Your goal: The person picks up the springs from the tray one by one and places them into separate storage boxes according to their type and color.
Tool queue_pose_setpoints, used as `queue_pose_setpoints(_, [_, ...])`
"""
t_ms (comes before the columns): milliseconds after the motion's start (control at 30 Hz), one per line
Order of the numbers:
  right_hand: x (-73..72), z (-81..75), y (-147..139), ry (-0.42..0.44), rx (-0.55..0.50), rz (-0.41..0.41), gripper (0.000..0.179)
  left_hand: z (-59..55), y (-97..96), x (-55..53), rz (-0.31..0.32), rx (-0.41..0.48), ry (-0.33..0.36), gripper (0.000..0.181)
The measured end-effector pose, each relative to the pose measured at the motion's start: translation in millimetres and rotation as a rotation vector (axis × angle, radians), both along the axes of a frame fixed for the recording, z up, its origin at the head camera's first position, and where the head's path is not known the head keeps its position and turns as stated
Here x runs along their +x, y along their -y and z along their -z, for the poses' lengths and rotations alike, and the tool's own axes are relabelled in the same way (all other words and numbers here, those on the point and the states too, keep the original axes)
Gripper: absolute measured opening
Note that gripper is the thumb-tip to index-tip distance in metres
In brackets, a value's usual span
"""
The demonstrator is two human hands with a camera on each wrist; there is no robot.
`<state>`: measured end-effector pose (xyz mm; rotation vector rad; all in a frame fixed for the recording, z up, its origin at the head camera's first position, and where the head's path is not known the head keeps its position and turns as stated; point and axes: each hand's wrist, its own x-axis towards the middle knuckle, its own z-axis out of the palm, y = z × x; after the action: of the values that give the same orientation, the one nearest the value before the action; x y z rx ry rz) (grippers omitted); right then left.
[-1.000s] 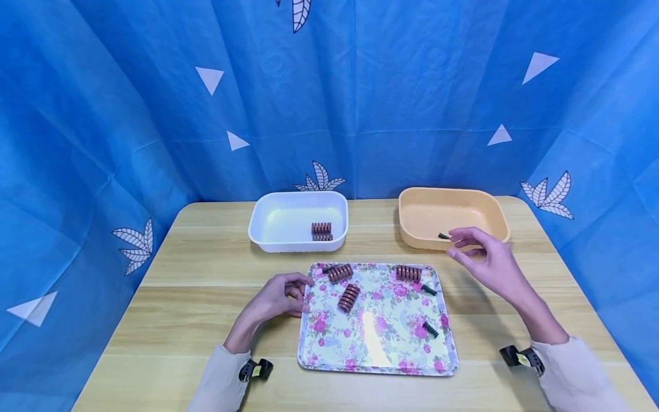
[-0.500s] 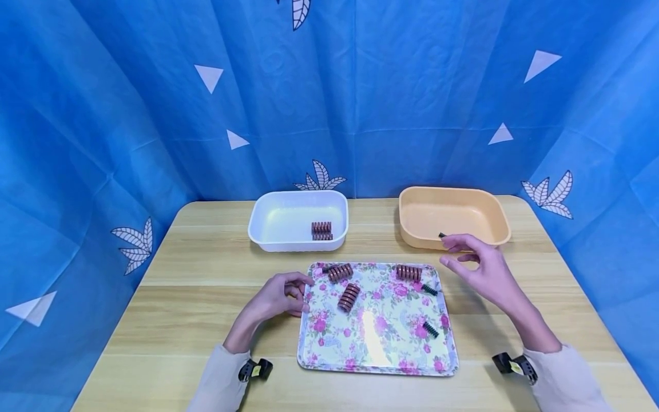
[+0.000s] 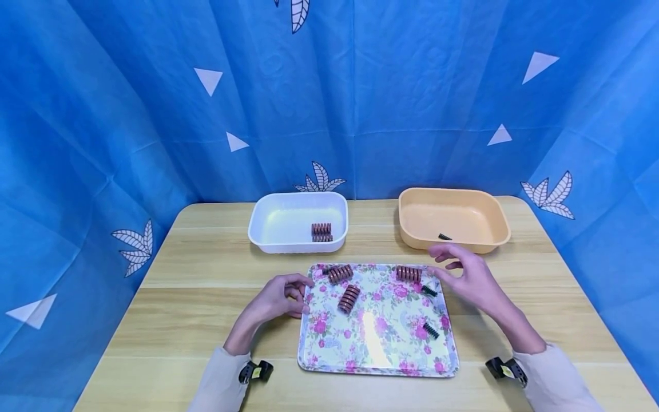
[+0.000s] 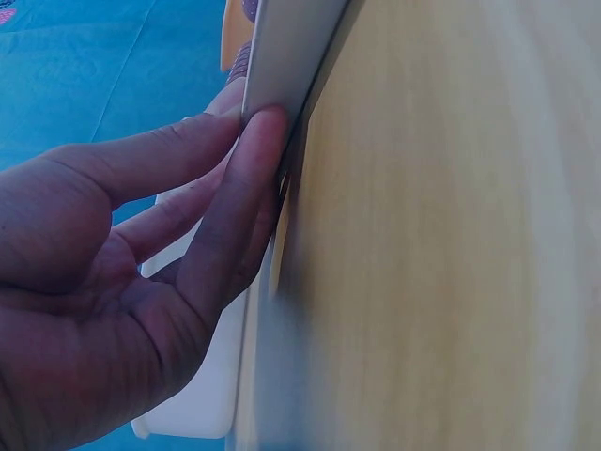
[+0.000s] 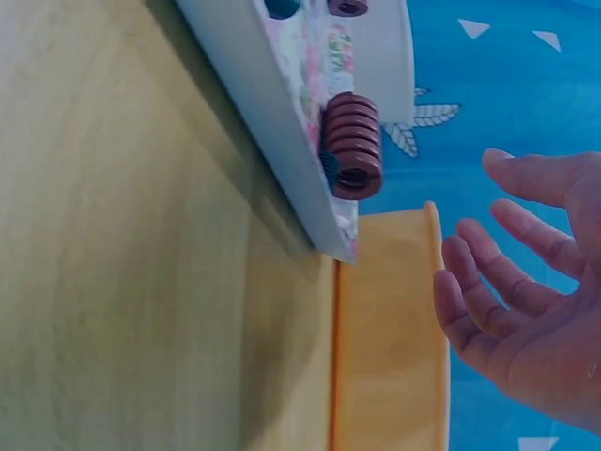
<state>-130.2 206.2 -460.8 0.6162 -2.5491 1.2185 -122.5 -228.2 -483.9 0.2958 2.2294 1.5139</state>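
Note:
My left hand point(image 3: 280, 294) pinches the left edge of a floral tray point(image 3: 360, 355); in the left wrist view, the fingers lie around the tray's rim point(image 4: 296, 47). Above the tray's back right corner hovers my right hand point(image 3: 468, 277), fingers apart and holding nothing. Nearest to it are a large brown spring point(image 3: 408, 273) and a small dark green spring point(image 3: 429, 290). Another small green spring point(image 3: 431, 330) lies nearer the front. On the tray's left side are two brown springs, one angled point(image 3: 340, 273) and one more upright point(image 3: 349, 298), with a small dark spring point(image 3: 326, 270) partly hidden.
Behind the tray stands a white bin point(image 3: 268, 243) with brown springs point(image 3: 321, 232) in it. At the back right, an orange bin point(image 3: 501, 229) contains a small green spring point(image 3: 444, 236). A blue curtain point(image 3: 391, 114) hangs around the wooden table point(image 3: 180, 320).
My right hand has moved left and toward me, from the orange bin's front wall to the tray's back right corner. The left hand and tray have stayed put.

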Motion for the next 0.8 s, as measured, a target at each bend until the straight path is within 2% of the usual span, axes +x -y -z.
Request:
queue_pose_setpoints(333, [-3.5, 14.5, 4, 0.087, 0.015, -0.052, 0.039, 1.3, 1.4, 0.1, 0.02, 0.022, -0.014, 0.051])
queue_pose_setpoints(600, [-6.5, 21.5, 10, 0.132, 0.025, -0.058, 0.039, 1.0, 2.0, 0.3, 0.015, 0.017, -0.016, 0.051])
queue_pose_setpoints(800, [-7.8, 23.5, 14, 0.111, 0.065, -0.068, 0.037, 0.4, 1.8, 0.3, 0.012, 0.024, -0.002, 0.051])
